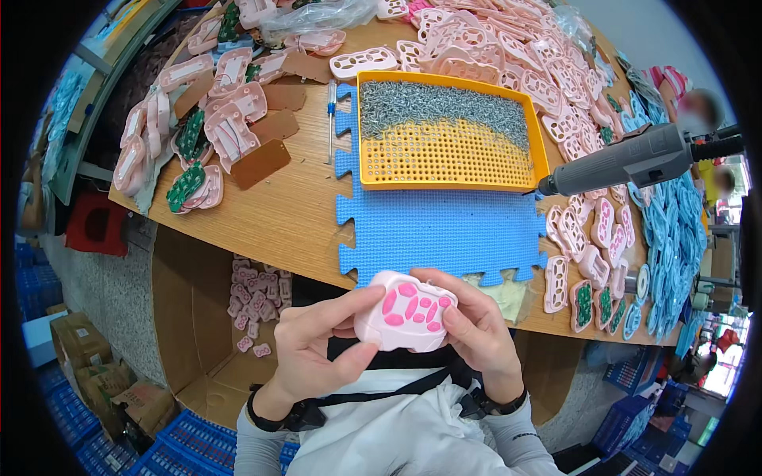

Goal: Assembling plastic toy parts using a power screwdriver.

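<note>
A light pink plastic handset housing [373, 324] with darker pink buttons is held in front of my body, button face toward me. My left hand [317, 345] grips its left end, with the thumb at the lower edge and fingers along the upper edge. The right end is pinched in my right hand [482, 329], the thumb beside the buttons. Both hands hover just off the table's near edge, below the blue foam mat [444, 234]. The underside of the housing is hidden.
Small screws fill part of a yellow perforated tray [444, 186]. A grey power screwdriver [619, 163] hangs at its right. A thin screwdriver [331, 119] lies left. Pink shells [468, 47] and green circuit boards [190, 135] cover the table's sides. Finished-looking housings [258, 297] sit in a cardboard box [186, 317].
</note>
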Motion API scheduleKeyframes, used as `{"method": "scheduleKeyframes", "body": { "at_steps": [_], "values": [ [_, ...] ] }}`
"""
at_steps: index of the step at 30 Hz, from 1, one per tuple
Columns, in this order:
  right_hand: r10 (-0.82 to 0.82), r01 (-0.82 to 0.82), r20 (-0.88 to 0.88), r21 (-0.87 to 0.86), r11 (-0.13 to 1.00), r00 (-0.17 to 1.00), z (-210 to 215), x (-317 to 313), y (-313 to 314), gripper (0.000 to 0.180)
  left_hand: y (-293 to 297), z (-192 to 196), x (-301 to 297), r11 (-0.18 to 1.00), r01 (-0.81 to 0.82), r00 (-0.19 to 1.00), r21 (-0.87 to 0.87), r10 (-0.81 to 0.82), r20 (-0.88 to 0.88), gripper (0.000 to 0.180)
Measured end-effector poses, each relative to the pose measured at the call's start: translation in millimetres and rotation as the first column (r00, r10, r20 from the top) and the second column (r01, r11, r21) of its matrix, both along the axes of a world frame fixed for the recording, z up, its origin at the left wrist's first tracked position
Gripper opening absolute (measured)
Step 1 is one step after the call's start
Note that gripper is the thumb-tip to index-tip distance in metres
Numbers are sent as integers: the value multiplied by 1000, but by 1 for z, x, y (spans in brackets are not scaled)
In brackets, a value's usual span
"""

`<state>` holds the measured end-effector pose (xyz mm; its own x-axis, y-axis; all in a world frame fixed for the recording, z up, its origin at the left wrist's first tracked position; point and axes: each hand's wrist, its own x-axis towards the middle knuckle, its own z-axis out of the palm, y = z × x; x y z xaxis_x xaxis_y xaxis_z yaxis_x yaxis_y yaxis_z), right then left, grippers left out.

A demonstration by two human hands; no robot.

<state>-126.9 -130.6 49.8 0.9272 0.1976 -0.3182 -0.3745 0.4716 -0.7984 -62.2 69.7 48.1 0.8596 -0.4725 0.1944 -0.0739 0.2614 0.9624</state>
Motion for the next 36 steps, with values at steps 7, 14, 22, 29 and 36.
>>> {"method": "scheduleKeyframes", "body": {
  "at_steps": [7,14,22,29,36],
  "values": [
    [-75,74,27,25,997,997,2,0,0,46,-1,1,3,1000,-18,1000,10,18,11,51],
    [-50,93,271,-149,984,961,4,-2,-1,40,1,1,1,1000,-14,1000,15,14,-10,54],
    [-39,107,161,-434,895,986,7,-1,-10,40,-20,3,3,947,-84,984,310,127,-123,41],
    [-4,183,340,-496,849,940,-1,9,-3,41,-4,-18,8,907,-182,981,379,194,5,31],
    [-177,333,357,-443,832,917,-22,8,-8,38,-36,-29,5,931,-127,985,343,160,-67,36]
  ]
}}
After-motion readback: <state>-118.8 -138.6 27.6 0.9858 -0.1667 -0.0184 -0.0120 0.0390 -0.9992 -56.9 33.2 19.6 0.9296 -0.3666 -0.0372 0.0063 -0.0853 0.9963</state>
